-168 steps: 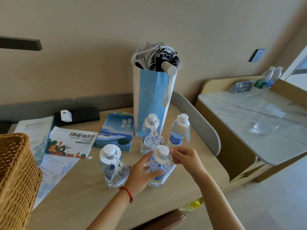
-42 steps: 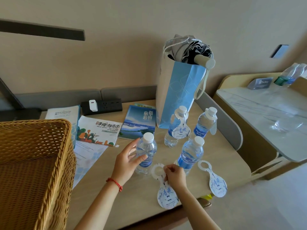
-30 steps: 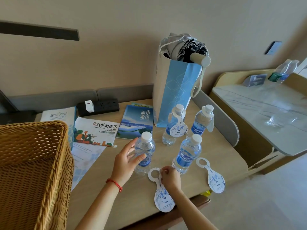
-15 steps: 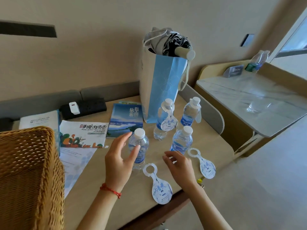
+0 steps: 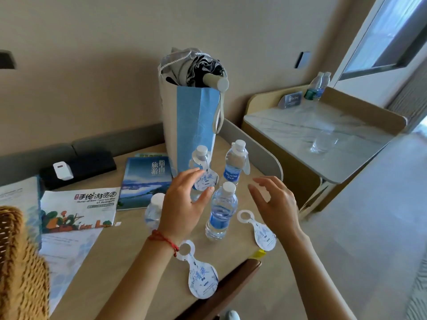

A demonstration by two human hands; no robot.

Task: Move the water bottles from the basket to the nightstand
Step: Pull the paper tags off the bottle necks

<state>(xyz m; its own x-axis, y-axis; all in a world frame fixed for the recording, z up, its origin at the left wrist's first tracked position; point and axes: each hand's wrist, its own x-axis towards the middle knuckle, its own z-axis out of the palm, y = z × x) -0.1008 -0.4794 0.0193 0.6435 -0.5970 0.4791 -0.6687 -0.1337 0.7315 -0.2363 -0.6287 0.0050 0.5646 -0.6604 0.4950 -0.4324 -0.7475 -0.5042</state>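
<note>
Item: four water bottles on the nightstand (image 5: 129,245), all upright, long axes vertical, white caps up. Near bottle (image 5: 221,211) stood between the hands, bare of tag. Left bottle (image 5: 154,210) stood partly behind the left hand (image 5: 182,204). Two rear bottles (image 5: 235,166) stood just before the blue paper bag (image 5: 196,130), one wearing a neck tag. Both hands hovered, fingers spread, gripping nothing; right hand (image 5: 275,202) likewise. Two loose tags (image 5: 201,278) lay flat. Wicker basket (image 5: 20,262) stood at the left edge.
</note>
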